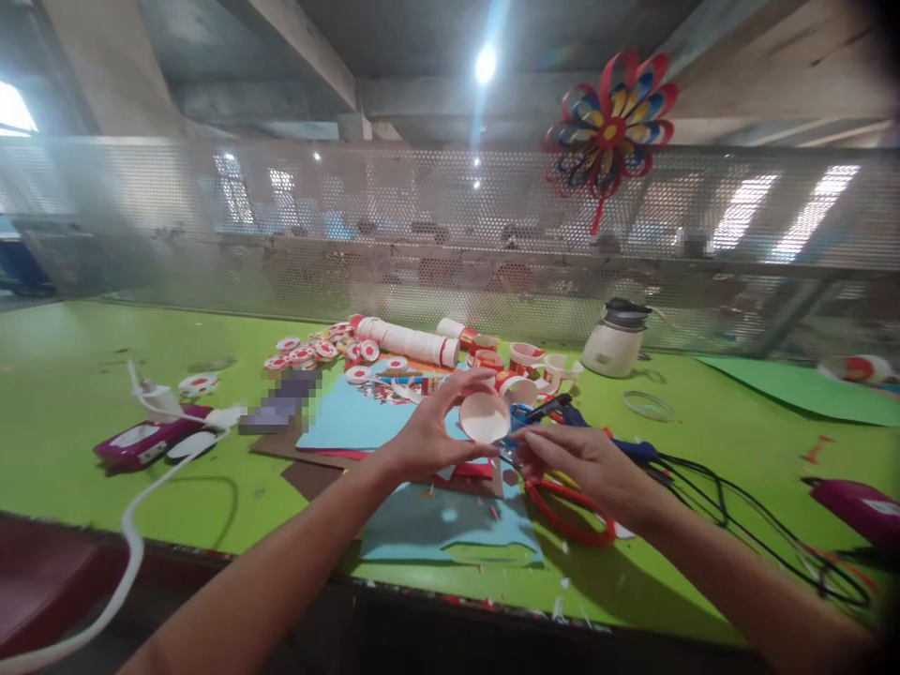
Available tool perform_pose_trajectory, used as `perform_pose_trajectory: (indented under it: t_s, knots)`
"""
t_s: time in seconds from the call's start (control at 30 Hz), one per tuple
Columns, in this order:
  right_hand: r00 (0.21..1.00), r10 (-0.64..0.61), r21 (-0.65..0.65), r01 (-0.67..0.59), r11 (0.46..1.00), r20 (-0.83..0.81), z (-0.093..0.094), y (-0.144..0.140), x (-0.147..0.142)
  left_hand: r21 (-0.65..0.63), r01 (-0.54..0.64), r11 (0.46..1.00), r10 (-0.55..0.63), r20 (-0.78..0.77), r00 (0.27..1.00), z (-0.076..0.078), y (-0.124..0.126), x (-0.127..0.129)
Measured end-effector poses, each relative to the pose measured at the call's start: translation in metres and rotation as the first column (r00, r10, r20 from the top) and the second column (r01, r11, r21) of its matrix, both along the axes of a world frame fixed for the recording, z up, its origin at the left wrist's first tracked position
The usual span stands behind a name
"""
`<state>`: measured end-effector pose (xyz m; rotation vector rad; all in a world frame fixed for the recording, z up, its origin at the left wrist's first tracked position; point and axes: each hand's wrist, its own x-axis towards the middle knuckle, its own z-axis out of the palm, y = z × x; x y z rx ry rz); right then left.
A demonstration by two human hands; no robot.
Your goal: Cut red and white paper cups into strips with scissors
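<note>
My left hand (442, 431) is curved around a paper cup (485, 418), its round pale face turned toward me, with the thumb below and fingers above. My right hand (569, 459) is close to the cup's right side, its fingertips pinched together; what they hold, if anything, is hidden. Below the right hand, red-handled scissors (573, 534) show their loops. A blue tool with a black tip (548, 409) and a dark cord is just behind my right fingers. Blue paper sheets (352, 422) lie under my hands.
Cut paper cups (524, 356), a long stack of cups (408, 339) and red-dotted white discs (302, 356) lie toward the back. A lidded jar (615, 339) stands right. Purple devices (147, 441) sit at left and right. A paper flower (611, 131) hangs before a perforated metal screen (422, 197).
</note>
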<state>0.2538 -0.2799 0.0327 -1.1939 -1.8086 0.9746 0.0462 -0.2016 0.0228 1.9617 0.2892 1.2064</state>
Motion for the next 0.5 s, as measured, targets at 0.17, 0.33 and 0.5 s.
perform_pose_trajectory:
  t_s: [0.17,0.33,0.5]
  knots:
    - [0.941,0.108,-0.185,-0.173,0.967,-0.320,0.009,0.004,-0.018,-0.003,0.108,0.994,-0.108,0.035,0.993,0.001,-0.008,0.003]
    - [0.849,0.127,-0.235,-0.281,0.930,-0.512,0.009,0.009,-0.029,-0.108,0.118,0.987,-0.112,0.059,0.992,-0.001,-0.008,0.003]
    - [0.807,0.093,-0.269,-0.299,0.915,-0.583,0.000,0.020,-0.025,-0.037,0.070,0.997,-0.071,-0.013,0.997,-0.004,-0.003,0.002]
